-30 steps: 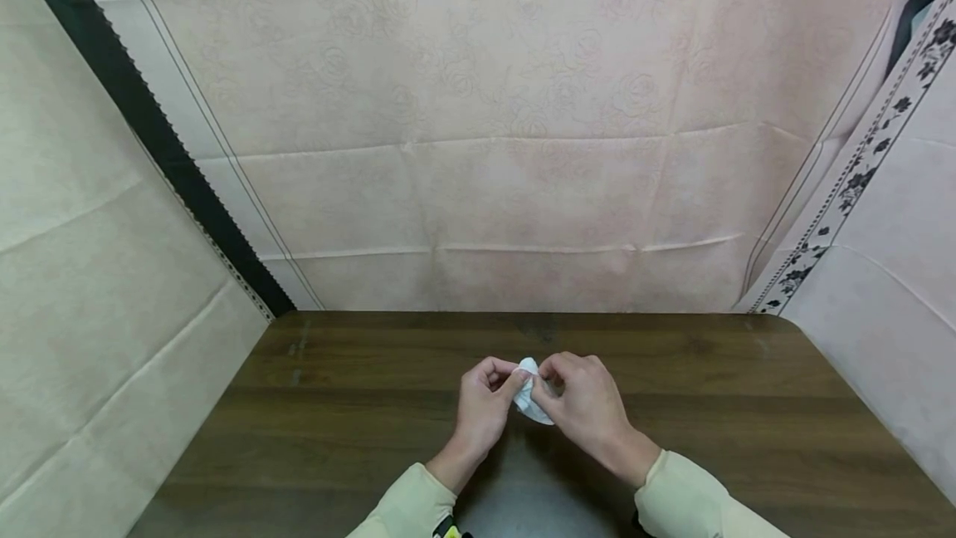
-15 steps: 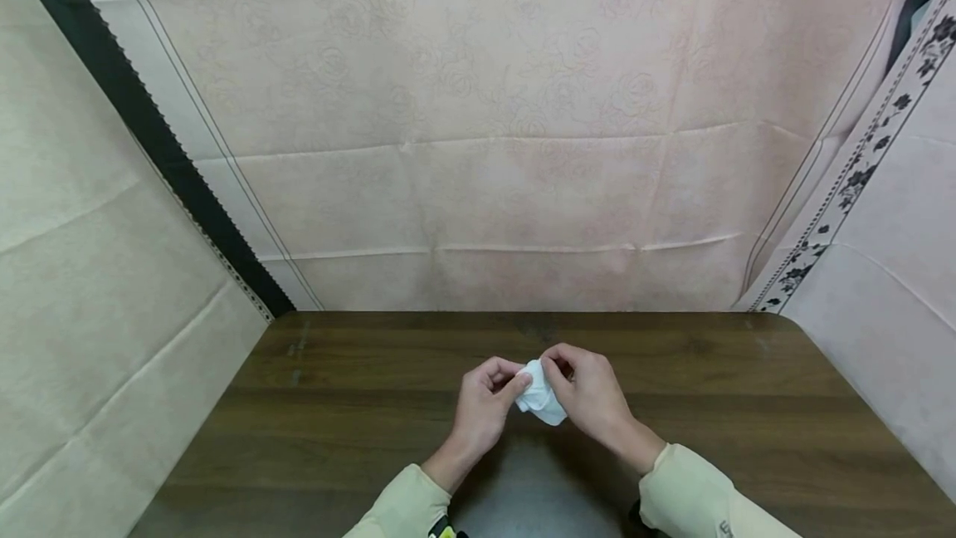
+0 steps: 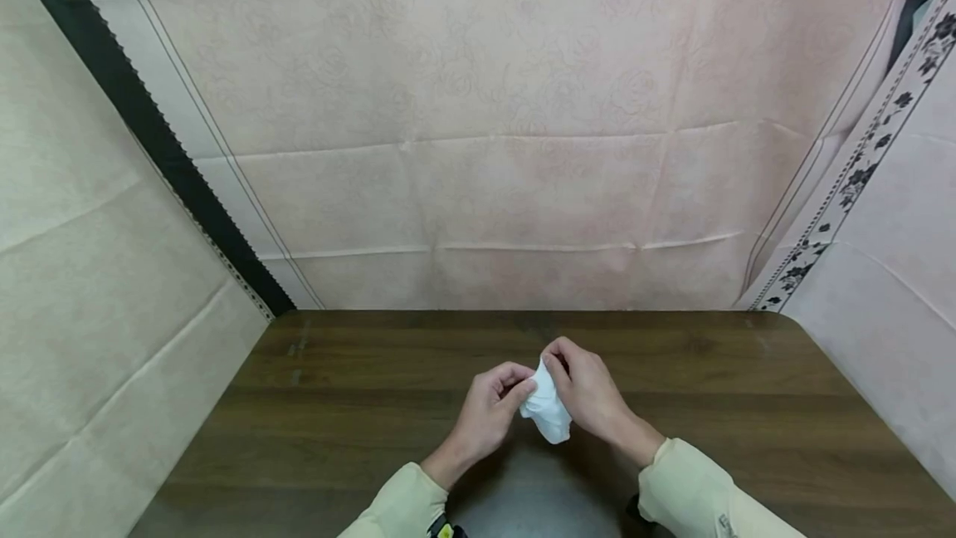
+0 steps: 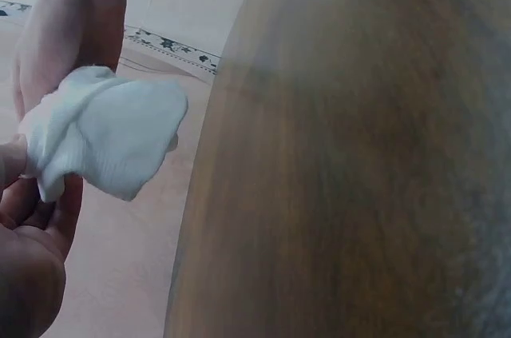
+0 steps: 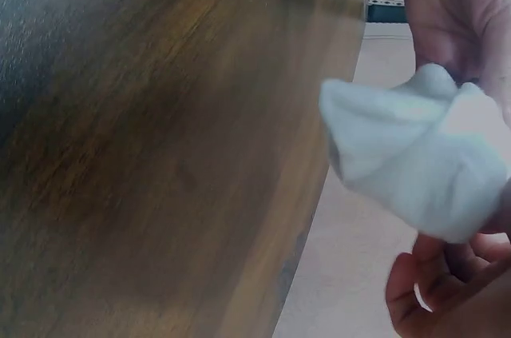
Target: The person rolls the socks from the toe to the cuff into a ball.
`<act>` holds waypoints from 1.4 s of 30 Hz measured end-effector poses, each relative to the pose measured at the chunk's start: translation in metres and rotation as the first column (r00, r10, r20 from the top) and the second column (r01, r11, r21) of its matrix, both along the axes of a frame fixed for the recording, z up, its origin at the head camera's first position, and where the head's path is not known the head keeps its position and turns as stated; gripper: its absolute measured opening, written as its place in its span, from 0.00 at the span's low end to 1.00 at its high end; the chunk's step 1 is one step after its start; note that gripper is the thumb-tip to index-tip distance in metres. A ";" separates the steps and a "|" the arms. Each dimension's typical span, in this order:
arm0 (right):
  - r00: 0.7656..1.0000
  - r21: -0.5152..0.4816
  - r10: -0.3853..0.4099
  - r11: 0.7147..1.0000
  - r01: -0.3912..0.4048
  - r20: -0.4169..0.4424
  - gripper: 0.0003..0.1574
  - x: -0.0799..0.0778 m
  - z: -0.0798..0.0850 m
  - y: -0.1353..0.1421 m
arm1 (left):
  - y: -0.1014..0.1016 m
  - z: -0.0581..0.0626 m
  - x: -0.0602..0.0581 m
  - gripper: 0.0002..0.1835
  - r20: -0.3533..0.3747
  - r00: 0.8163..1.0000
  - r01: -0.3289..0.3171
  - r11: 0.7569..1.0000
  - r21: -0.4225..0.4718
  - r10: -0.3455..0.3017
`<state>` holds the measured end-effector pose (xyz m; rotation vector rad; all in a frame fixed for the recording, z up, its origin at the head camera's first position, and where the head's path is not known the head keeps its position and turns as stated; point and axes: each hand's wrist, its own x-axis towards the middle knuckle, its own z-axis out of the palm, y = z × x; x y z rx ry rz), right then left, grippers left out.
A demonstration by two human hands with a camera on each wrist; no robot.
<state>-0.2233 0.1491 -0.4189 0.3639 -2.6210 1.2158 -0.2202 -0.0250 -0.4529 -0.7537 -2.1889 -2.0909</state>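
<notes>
Between the two hands is a small, crumpled piece of white knit cloth (image 3: 547,412), its lower end hanging down above the wooden table. My left hand (image 3: 484,409) pinches its left edge between thumb and forefinger. My right hand (image 3: 593,395) grips the upper right side, thumb against curled fingers. Fine ribbing and folds show on the cloth (image 4: 120,130) in the left wrist view. In the right wrist view the cloth (image 5: 415,154) hides part of both hands' fingertips.
The brown wooden table (image 3: 358,430) reaches back to a pale patterned cloth wall (image 3: 478,198). More pale cloth hangs at the left (image 3: 112,339) and at the right (image 3: 889,297), the right one with a floral border.
The white cloth has opened out from a small bunch and hangs lower. My right hand has moved slightly up, away from me; my left hand has shifted slightly right.
</notes>
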 end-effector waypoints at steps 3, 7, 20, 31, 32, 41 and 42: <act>0.999 0.005 0.026 1.000 -0.026 0.044 0.05 0.001 -0.002 0.001 | 0.000 -0.001 -0.002 0.08 0.013 0.999 -0.042 0.999 0.012 0.042; 0.996 -0.008 0.064 0.998 -0.063 0.068 0.04 0.005 -0.004 0.003 | 0.001 -0.003 -0.007 0.07 0.046 0.992 -0.118 0.992 0.048 0.115; 0.932 -0.164 0.167 0.979 -0.119 0.322 0.06 0.011 -0.007 0.004 | 0.007 -0.003 -0.009 0.05 0.100 0.964 -0.259 0.955 0.143 0.247; 0.664 -0.504 0.445 0.855 -0.117 0.601 0.25 0.015 -0.012 0.003 | 0.010 -0.001 -0.005 0.05 0.077 0.956 -0.295 0.933 0.207 0.285; 0.679 -0.514 0.438 0.851 -0.103 0.589 0.24 0.014 -0.013 0.002 | 0.010 -0.002 -0.006 0.05 0.075 0.956 -0.294 0.933 0.209 0.284; 0.871 -0.496 0.261 0.868 -0.023 0.417 0.17 0.012 -0.017 0.000 | 0.005 -0.002 -0.010 0.06 0.004 0.955 -0.289 0.934 0.211 0.295; 0.885 -0.489 0.238 0.872 -0.014 0.401 0.17 0.012 -0.018 0.000 | 0.005 -0.002 -0.010 0.06 -0.008 0.952 -0.298 0.932 0.207 0.306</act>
